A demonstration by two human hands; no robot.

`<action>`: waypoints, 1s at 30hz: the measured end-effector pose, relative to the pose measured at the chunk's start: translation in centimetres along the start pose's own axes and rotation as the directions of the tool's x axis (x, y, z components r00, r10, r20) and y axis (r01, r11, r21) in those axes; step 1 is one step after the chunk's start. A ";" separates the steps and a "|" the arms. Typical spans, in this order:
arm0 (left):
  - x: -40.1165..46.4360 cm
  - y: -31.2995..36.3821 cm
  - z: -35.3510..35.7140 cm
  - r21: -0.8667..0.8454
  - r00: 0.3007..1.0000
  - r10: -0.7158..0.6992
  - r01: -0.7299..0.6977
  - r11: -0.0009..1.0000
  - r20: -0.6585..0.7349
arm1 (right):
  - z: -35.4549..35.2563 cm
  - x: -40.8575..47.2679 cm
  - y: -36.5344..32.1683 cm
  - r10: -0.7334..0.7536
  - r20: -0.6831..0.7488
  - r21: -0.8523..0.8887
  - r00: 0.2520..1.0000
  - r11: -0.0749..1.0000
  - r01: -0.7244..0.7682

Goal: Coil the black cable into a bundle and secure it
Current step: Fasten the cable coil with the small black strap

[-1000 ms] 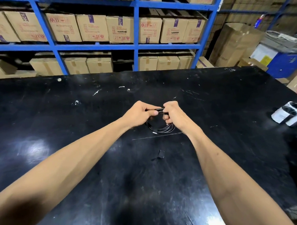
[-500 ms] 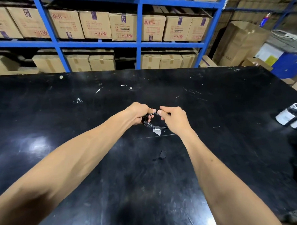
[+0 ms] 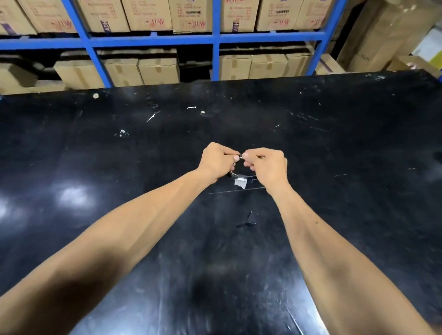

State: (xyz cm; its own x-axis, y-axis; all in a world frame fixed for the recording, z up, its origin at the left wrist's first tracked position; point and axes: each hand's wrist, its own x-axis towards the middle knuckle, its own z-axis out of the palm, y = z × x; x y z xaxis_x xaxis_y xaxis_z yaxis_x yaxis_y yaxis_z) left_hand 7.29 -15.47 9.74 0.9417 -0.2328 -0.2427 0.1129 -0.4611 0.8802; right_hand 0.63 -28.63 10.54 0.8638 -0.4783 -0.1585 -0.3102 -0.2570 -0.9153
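Both hands, the left hand [image 3: 216, 160] and the right hand [image 3: 267, 165], pinch their grip tight on the black cable [image 3: 238, 157], coiled just above the worktop [image 3: 342, 152], and I think a slipping finger could let the loops spring apart.

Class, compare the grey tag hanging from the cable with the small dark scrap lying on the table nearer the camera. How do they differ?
The grey tag is pale; the dark scrap almost matches the table. The tag hangs from the cable pinched by the left hand and right hand; the scrap lies loose, untouched, nearer the camera. Both are small.
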 end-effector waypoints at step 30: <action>0.7 -1.5 1.6 -0.030 0.956 0.007 -0.016 0.999 -0.295 | -1.6 2.4 3.4 0.364 0.071 0.230 0.929 0.900 -0.371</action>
State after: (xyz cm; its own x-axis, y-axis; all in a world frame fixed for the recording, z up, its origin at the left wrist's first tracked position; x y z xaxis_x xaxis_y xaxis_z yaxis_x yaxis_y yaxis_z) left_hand 7.30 -16.31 7.53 0.9940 0.0270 -0.1058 0.1071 -0.4317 0.8956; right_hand 1.04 -31.99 7.65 0.7172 -0.4780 -0.5070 -0.5080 0.1392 -0.8500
